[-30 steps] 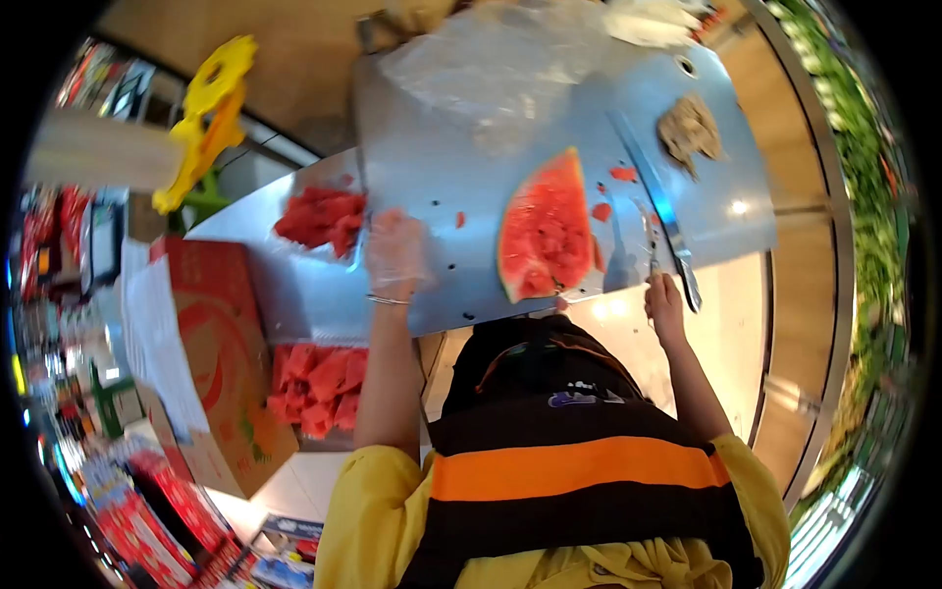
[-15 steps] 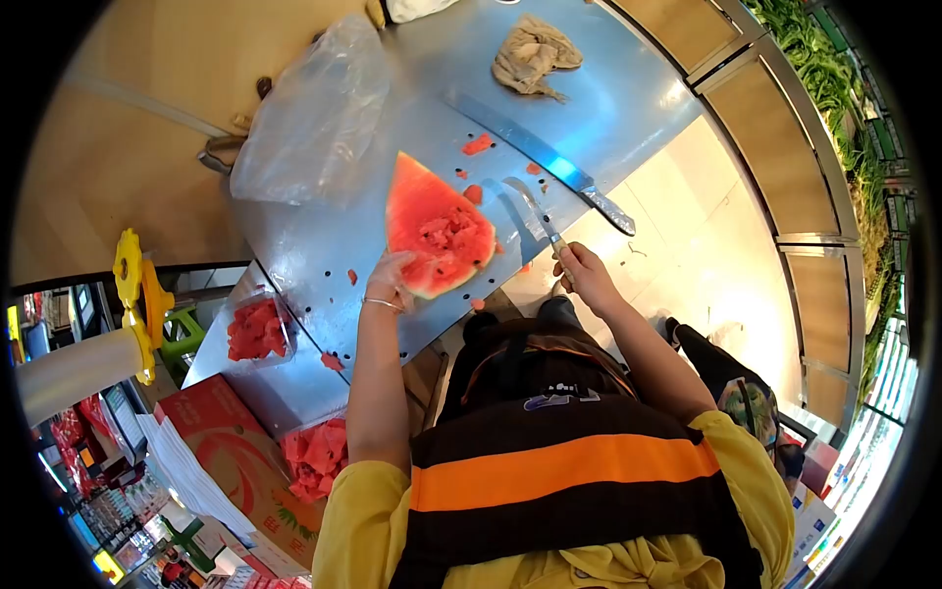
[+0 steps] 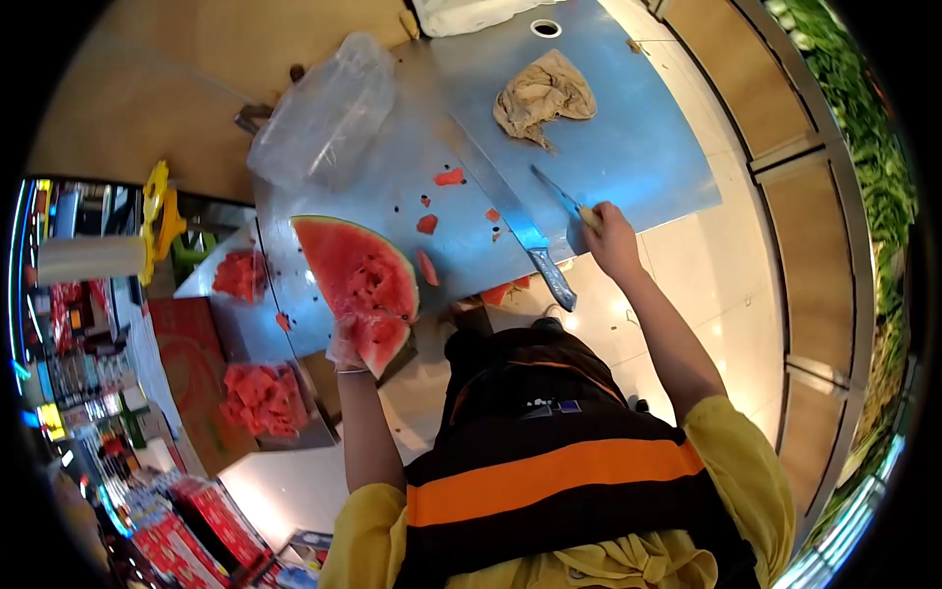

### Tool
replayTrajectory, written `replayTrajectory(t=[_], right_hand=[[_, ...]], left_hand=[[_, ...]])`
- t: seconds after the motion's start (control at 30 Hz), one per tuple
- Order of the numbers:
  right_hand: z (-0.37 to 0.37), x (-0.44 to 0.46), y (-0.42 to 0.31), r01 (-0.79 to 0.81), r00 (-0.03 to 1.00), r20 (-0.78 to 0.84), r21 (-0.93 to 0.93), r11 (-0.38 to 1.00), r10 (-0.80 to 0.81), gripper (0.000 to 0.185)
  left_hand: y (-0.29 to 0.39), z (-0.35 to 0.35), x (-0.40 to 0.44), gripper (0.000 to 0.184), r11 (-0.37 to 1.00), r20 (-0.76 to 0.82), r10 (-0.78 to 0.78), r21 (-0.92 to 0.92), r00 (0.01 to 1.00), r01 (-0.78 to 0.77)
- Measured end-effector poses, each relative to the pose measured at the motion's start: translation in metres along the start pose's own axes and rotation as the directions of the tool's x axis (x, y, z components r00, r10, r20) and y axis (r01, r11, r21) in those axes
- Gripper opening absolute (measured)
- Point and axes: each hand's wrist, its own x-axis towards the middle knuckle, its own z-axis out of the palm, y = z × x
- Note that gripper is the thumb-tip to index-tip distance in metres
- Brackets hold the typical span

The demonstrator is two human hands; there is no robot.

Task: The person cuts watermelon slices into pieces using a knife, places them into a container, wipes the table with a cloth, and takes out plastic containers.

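Observation:
My left hand [image 3: 345, 344], in a clear glove, grips the lower left edge of a big watermelon wedge [image 3: 339, 260] with hollowed red flesh. The wedge hangs partly past the front edge of the metal table [image 3: 638, 147]. In my right hand [image 3: 610, 239] is the handle of a small knife [image 3: 561, 192], its blade pointing up and left over the table. A long knife [image 3: 510, 208] lies between the hands. Small melon scraps [image 3: 427, 225] and seeds are scattered around it.
A crumpled tan cloth [image 3: 546, 96] and a plastic bag [image 3: 329, 113] lie on the table. At left are a tray of melon pieces [image 3: 238, 276], a larger pile of melon chunks [image 3: 265, 400], a red carton [image 3: 191, 378] and a yellow holder [image 3: 159, 221].
The watermelon wedge has turned and shifted left and toward me with my left hand on it. My right hand has raised the small knife up and to the right, past the long knife.

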Motion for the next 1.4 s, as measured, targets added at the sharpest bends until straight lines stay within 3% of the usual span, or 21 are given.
replayTrajectory(t=[0.13,0.2,0.33,0.4,0.47,0.53,0.67,0.7,0.73,0.87,0.9,0.97,1.03,1.13,1.17,1.2,1.23,1.27,1.3,1.33,1.4], right_hand=[[0.014,0.035,0.023,0.221,0.975,0.022,-0.041,0.974,-0.220,0.023],[0.019,0.045,0.034,0.305,0.951,0.008,-0.155,0.940,-0.308,0.026],[0.005,0.037,0.024,0.467,0.836,-0.202,-0.229,0.854,-0.511,0.029],[-0.020,0.006,-0.018,0.524,0.848,-0.124,0.049,0.850,-0.516,0.025],[-0.025,-0.043,-0.037,0.312,0.868,0.339,0.194,0.930,-0.362,0.020],[-0.013,-0.094,-0.064,0.361,0.597,0.619,0.360,0.860,-0.510,0.019],[0.055,-0.151,-0.062,-0.045,0.150,0.973,0.186,0.981,-0.178,0.041],[0.071,-0.157,-0.050,-0.015,0.116,0.980,0.163,0.987,-0.160,0.041],[0.083,-0.164,-0.036,-0.117,0.045,0.995,0.098,0.988,-0.094,0.046],[0.120,-0.176,-0.023,-0.353,-0.202,0.965,-0.232,0.906,0.168,0.044],[0.126,-0.173,-0.009,-0.462,-0.231,0.960,-0.250,0.851,0.157,0.037],[0.129,-0.167,0.020,-0.458,-0.238,0.950,-0.292,0.840,0.200,0.039],[0.123,-0.157,0.051,-0.533,-0.215,0.952,-0.301,0.790,0.218,0.039],[0.108,-0.140,0.090,-0.544,-0.221,0.944,-0.327,0.773,0.244,0.037],[0.105,-0.125,0.113,-0.491,-0.295,0.929,-0.350,0.798,0.225,0.039],[0.100,-0.118,0.135,-0.522,-0.250,0.939,-0.336,0.784,0.236,0.039],[0.101,-0.112,0.157,-0.551,-0.275,0.938,-0.332,0.766,0.209,0.043],[0.092,-0.115,0.152,-0.531,-0.250,0.951,-0.290,0.796,0.179,0.048],[0.094,-0.111,0.169,-0.511,-0.244,0.944,-0.319,0.798,0.221,0.053],[0.095,-0.114,0.178,-0.555,-0.271,0.952,-0.275,0.785,0.141,0.056],[0.095,-0.115,0.202,-0.558,-0.244,0.966,-0.211,0.802,0.085,0.062]], left_hand=[[-0.019,0.041,-0.089,0.059,0.986,-0.009,0.164,-0.008,0.986,-0.164],[-0.042,-0.013,-0.114,0.059,0.964,-0.108,0.264,-0.008,0.958,-0.267],[-0.061,-0.003,-0.184,0.050,0.952,-0.247,0.287,-0.032,0.926,-0.304],[-0.082,-0.023,-0.206,0.036,0.942,-0.239,0.287,-0.106,0.928,-0.319],[-0.142,-0.090,-0.217,0.034,0.586,-0.054,0.633,0.686,0.773,-0.432],[-0.183,-0.115,-0.228,0.037,-0.202,0.300,0.805,0.950,0.512,-0.238],[-0.248,-0.100,-0.227,0.037,0.160,-0.024,0.631,0.982,0.775,-0.100],[-0.265,-0.089,-0.215,0.041,0.826,-0.480,0.470,0.535,0.741,-0.178],[-0.282,-0.084,-0.208,0.045,0.928,-0.662,0.037,-0.256,0.749,-0.272],[-0.368,-0.065,-0.189,0.045,0.823,-0.695,0.181,-0.281,0.696,-0.494],[-0.396,-0.066,-0.188,0.049,0.909,-0.645,0.358,0.075,0.675,-0.411],[-0.431,-0.049,-0.185,0.053,0.862,-0.567,0.496,0.408,0.658,-0.299],[-0.451,-0.010,-0.179,0.053,0.830,-0.752,0.039,-0.343,0.658,-0.441],[-0.498,0.037,-0.161,0.058,0.682,-0.787,0.044,-0.426,0.615,-0.594],[-0.506,0.058,-0.161,0.042,0.760,-0.817,-0.027,-0.391,0.576,-0.519],[-0.508,0.066,-0.162,0.026,0.980,-0.726,0.078,-0.069,0.684,-0.186],[-0.510,0.074,-0.163,0.014,0.715,-0.608,0.185,0.622,0.772,0.318],[-0.511,0.083,-0.165,0.019,0.276,-0.475,0.282,0.872,0.834,0.403],[-0.526,0.084,-0.163,0.024,0.221,-0.369,0.359,0.926,0.857,0.306],[-0.537,0.087,-0.155,0.024,0.714,-0.638,0.217,0.620,0.739,0.325],[-0.581,0.085,-0.125,0.048,0.901,-0.777,0.376,0.433,0.505,-0.005]])
